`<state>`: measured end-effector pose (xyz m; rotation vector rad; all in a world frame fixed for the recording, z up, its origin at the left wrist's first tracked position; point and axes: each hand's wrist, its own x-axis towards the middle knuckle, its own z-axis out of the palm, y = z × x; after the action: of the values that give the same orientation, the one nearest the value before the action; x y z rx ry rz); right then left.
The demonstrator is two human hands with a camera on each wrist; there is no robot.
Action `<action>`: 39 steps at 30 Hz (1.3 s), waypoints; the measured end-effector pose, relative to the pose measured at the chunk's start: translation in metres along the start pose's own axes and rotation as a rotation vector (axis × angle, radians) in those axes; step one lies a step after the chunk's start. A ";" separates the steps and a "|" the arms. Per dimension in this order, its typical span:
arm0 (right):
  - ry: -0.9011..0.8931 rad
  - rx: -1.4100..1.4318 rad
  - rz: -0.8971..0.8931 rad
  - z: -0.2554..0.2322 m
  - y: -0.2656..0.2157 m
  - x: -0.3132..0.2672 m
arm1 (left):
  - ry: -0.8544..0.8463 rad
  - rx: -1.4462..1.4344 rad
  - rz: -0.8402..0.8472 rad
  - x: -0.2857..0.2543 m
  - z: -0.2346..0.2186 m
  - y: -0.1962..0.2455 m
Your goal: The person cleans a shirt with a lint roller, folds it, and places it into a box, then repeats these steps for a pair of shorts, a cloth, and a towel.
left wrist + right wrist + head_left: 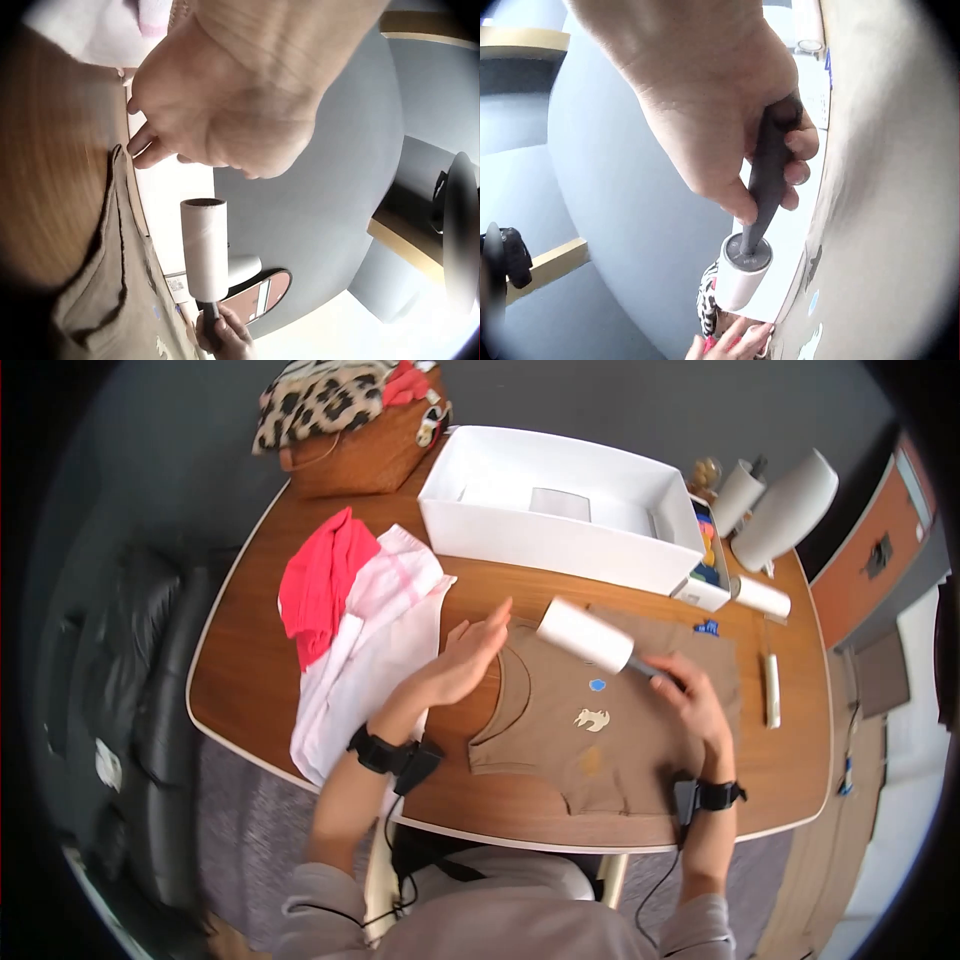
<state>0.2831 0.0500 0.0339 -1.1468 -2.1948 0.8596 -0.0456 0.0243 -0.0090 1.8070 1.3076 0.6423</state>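
A brown T-shirt (600, 730) lay spread flat on the wooden worktop (250, 650) in front of the person, its neck opening toward their left and small cartoon prints showing on its chest. The right hand (695, 705) gripped the dark handle of a lint roller (585, 635), fingers (799, 142) curled tightly round it, and the white roll was held raised above the upper part of the shirt, tilted up toward the left. The left hand (465, 660) rested with its edge at the shirt's neck opening, fingers (146, 146) straight and close together, holding nothing; from the left wrist view the fingertips touched the worktop just beside the fabric's edge.

Left of the shirt lay a heap of pink and white clothes (350, 630), partly under the left forearm. Behind the shirt stood an open white box (560, 505), and behind that, at the far left corner, a brown basket (365, 450) piled with leopard-print cloth.
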 end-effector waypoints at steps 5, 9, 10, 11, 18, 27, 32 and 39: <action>-0.136 -0.025 -0.037 0.025 -0.016 0.006 | -0.004 -0.317 -0.065 0.005 -0.003 -0.011; -0.190 -0.109 -0.048 0.035 -0.014 0.006 | -0.042 -0.351 -0.133 0.000 -0.013 0.003; -0.224 -0.133 -0.060 0.035 -0.011 0.005 | -0.043 -0.322 -0.157 -0.002 -0.015 0.006; -0.279 -0.097 -0.002 0.035 -0.013 0.004 | -0.034 -0.249 -0.199 -0.005 -0.017 0.011; -0.698 0.123 0.033 0.039 -0.030 -0.003 | -0.076 -0.124 -0.096 -0.005 -0.011 0.002; -0.885 0.136 -0.027 0.036 -0.042 -0.004 | -0.242 0.327 0.020 -0.001 -0.004 -0.012; -0.587 0.174 -0.044 0.052 -0.041 -0.006 | -0.323 0.413 0.132 0.000 -0.010 -0.020; -0.701 0.152 -0.058 0.055 -0.047 -0.001 | -0.360 0.497 0.143 -0.001 -0.009 -0.018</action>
<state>0.2215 0.0121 0.0308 -0.7679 -2.6135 1.5509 -0.0625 0.0286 -0.0190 2.3010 1.1600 0.0452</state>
